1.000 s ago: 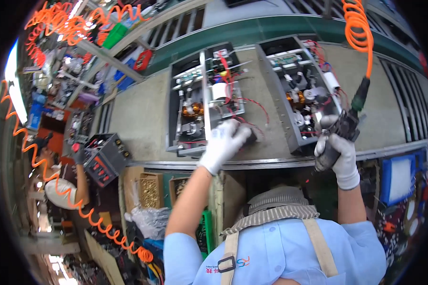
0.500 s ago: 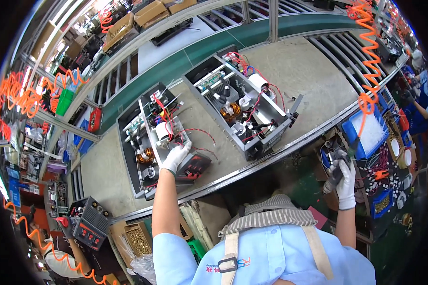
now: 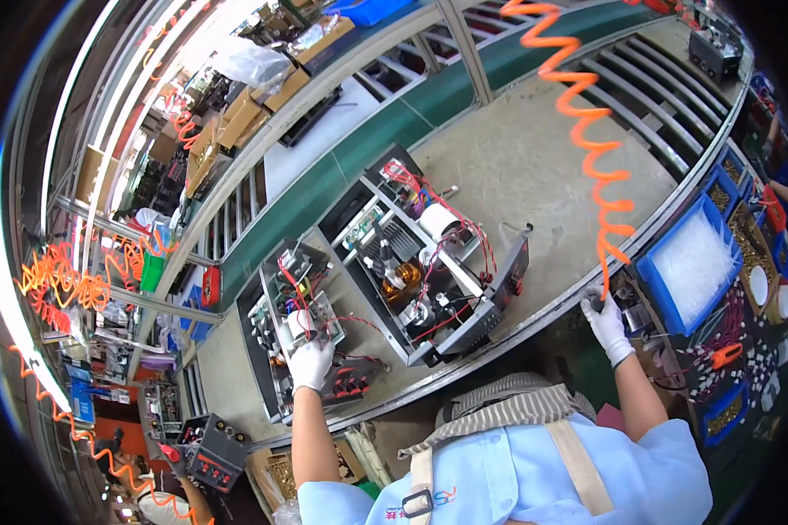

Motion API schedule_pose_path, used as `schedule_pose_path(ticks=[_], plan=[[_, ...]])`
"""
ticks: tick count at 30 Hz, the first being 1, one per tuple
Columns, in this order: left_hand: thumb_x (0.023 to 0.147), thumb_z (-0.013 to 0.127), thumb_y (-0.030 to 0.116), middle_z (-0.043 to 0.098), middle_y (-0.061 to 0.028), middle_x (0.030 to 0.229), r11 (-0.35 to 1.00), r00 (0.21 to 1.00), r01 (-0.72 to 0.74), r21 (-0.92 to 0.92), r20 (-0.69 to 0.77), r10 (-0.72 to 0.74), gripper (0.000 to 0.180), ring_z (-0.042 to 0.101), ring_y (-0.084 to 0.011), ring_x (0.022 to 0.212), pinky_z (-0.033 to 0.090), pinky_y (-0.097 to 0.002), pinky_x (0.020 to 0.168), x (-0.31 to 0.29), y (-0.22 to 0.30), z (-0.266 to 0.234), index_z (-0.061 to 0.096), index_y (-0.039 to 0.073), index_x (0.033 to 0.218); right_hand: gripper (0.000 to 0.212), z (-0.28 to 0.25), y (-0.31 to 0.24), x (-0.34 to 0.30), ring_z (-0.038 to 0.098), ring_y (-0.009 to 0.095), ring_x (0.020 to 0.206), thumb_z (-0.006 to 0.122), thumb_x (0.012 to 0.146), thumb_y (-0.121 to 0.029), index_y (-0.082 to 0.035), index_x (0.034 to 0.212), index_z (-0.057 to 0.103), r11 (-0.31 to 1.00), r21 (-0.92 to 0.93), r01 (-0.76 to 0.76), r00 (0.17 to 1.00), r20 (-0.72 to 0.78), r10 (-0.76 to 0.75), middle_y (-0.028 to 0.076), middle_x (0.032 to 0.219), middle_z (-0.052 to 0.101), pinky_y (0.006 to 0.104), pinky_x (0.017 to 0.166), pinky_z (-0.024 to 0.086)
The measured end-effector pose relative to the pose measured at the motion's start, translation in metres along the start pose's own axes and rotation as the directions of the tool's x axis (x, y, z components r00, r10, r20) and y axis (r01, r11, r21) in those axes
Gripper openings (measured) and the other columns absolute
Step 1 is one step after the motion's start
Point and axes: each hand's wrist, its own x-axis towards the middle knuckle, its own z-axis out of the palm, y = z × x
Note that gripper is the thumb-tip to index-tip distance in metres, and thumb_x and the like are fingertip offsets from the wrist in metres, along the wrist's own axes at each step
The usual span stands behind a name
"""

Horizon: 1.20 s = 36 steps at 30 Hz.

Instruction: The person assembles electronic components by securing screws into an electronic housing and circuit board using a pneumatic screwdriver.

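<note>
My left hand, in a white glove, is at the left open machine chassis, below its white cylinder. Its fingers are closed near red wires, and what they grip is hidden. My right hand, gloved too, is beyond the bench's front edge on the right. It closes round the dark end of an air tool, where the orange coiled hose comes down. Most of that tool is hidden. Between my hands a second open chassis shows a copper coil, red wires and a white cylinder.
At right, a blue bin holds clear plastic pieces, beside trays of brass fasteners and loose connectors. Metal rollers continue the bench at the far right. A frame post stands behind. At lower left another person's arm reaches to a black machine.
The view has turned, shifting the scene. My right hand has risen toward the bench edge, and the orange hose now hangs nearer. My left hand stays at the left chassis, fingers nearer its white cylinder.
</note>
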Motion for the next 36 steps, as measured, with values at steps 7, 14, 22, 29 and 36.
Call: schedule_pose_path(ticks=[7,14,22,29,36], plan=[[0.083,0.063,0.026,0.062,-0.0168,0.107,0.644,0.636,-0.736,-0.209,-0.540,0.551,0.033,0.063,-0.0340,0.088,0.050,-0.0408,0.076,0.011,0.181,-0.063,0.059,0.003,0.107,0.033,0.000,0.032,0.009,0.053,0.016,0.111,0.057,0.084,0.006,-0.003,0.116,0.054,0.990,0.144,0.000,1.000,0.027,-0.003,0.007,0.116,0.057,0.0291,0.099,0.039],[0.089,0.057,0.033,0.048,-0.0230,0.132,0.524,0.566,-0.818,-0.239,-0.499,0.656,0.048,0.054,-0.0393,0.114,0.047,-0.0424,0.092,0.062,0.233,-0.027,0.052,-0.001,0.123,0.040,0.003,0.050,0.012,0.050,0.017,0.120,0.053,0.084,0.013,-0.001,0.121,0.053,0.988,0.151,-0.005,0.999,0.037,-0.001,0.008,0.125,0.055,0.0314,0.106,0.035],[0.085,0.059,0.018,0.060,-0.0162,0.116,0.492,0.433,-0.869,-0.060,-0.574,0.695,0.027,0.057,-0.0340,0.104,0.043,-0.0442,0.089,0.033,0.263,-0.045,0.061,0.004,0.108,0.035,-0.007,0.015,0.013,0.051,0.016,0.114,0.058,0.086,0.004,-0.004,0.120,0.055,0.982,0.182,-0.056,0.996,0.085,0.041,0.005,0.118,0.057,0.0294,0.102,0.037],[0.083,0.051,0.015,0.066,-0.0140,0.095,0.415,0.436,-0.899,0.141,0.182,0.881,0.023,0.064,-0.0308,0.088,0.046,-0.0437,0.081,0.017,0.308,-0.026,0.065,0.006,0.098,0.036,-0.006,0.060,0.010,0.051,0.019,0.116,0.063,0.087,-0.004,-0.003,0.122,0.054,0.989,0.146,-0.039,0.999,0.021,0.036,0.007,0.121,0.056,0.0308,0.102,0.037],[0.085,0.049,0.022,0.058,-0.0226,0.114,0.431,0.575,-0.814,0.389,0.434,0.694,0.028,0.063,-0.0379,0.091,0.049,-0.0469,0.078,0.022,0.345,-0.017,0.061,0.008,0.106,0.053,-0.015,0.031,0.007,0.056,0.028,0.108,0.076,0.080,-0.023,0.000,0.121,0.052,0.989,-0.144,0.023,0.995,-0.088,-0.036,0.016,0.119,0.055,0.0344,0.093,0.045]])
